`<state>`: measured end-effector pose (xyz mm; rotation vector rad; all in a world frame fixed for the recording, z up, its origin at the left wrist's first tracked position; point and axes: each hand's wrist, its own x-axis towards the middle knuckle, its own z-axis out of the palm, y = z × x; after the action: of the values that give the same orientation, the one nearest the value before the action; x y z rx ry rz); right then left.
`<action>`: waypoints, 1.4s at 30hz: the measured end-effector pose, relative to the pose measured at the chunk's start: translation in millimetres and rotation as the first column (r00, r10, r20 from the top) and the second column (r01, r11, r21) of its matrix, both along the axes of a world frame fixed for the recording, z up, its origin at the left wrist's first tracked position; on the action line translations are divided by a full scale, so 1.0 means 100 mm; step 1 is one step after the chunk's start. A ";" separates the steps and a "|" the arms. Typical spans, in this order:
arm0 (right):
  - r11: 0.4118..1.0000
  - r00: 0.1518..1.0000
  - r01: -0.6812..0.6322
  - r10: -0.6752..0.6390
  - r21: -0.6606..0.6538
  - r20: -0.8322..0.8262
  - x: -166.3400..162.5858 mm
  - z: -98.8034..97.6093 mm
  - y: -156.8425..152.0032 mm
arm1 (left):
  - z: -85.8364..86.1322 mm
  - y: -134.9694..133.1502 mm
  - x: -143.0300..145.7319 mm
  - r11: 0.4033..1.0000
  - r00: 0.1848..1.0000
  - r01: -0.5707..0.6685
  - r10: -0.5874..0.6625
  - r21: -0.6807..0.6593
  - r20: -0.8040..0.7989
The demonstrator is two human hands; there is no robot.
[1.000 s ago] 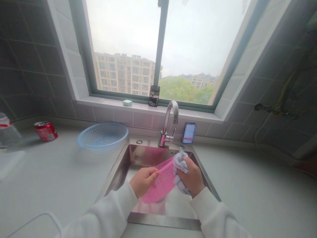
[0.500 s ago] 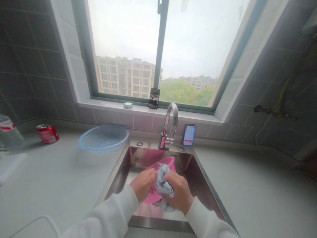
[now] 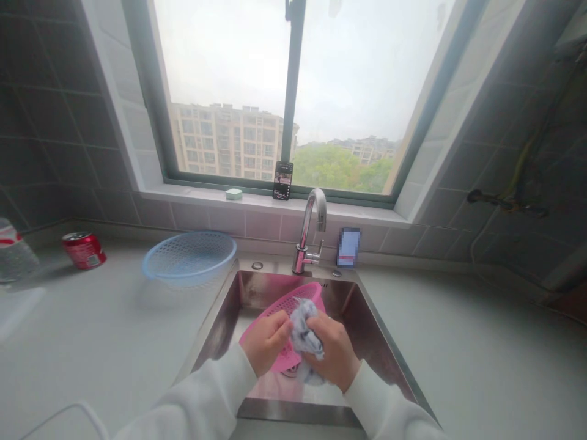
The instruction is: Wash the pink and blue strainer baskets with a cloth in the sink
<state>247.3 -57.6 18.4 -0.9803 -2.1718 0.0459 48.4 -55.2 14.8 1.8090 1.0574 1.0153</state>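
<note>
A pink plastic basket (image 3: 288, 304) with a perforated wall is held tilted inside the steel sink (image 3: 257, 287). My left hand (image 3: 266, 342) is closed on the basket at its near left side, with its fingertips partly hidden. In my right hand (image 3: 334, 351) a crumpled grey-white cloth (image 3: 304, 327) is bunched, pressed against the basket's inside. Part of the cloth hangs below the right hand over the sink floor.
Behind the sink stands a chrome faucet (image 3: 304, 238). Left are a blue basket (image 3: 190, 260), a red can (image 3: 84, 250) and a clear bottle (image 3: 16, 253). One phone (image 3: 283, 181) leans on the window; another upright screen (image 3: 348, 247) stands right of the faucet.
The pink basket and the cloth have shifted slightly, with the basket's far rim a little higher. Both hands keep their hold. The whole view has moved a little.
</note>
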 end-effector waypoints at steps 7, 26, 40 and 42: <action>0.882 0.882 0.425 -0.454 -0.202 -0.125 0.50 0.00 0.40 | -0.02 -0.02 -0.03 0.998 0.998 0.029 -0.032 -0.055 -0.045; 0.986 0.997 0.055 -0.062 -0.158 -0.042 0.10 -0.02 0.12 | 0.04 -0.02 0.03 0.993 0.979 -0.112 0.101 -0.050 -0.179; 0.989 0.998 -0.023 0.013 -0.149 -0.069 -0.01 0.05 -0.08 | 0.08 -0.06 -0.01 0.991 0.970 -0.126 0.133 0.046 -0.205; 0.974 0.980 0.087 -0.121 -0.209 -0.155 0.11 0.06 0.04 | 0.07 -0.05 -0.02 0.993 0.976 -0.114 0.118 0.028 -0.183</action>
<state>257.9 -53.5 24.1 -1.1603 -1.9865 0.2926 46.8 -60.7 21.4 1.9018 1.2828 0.9411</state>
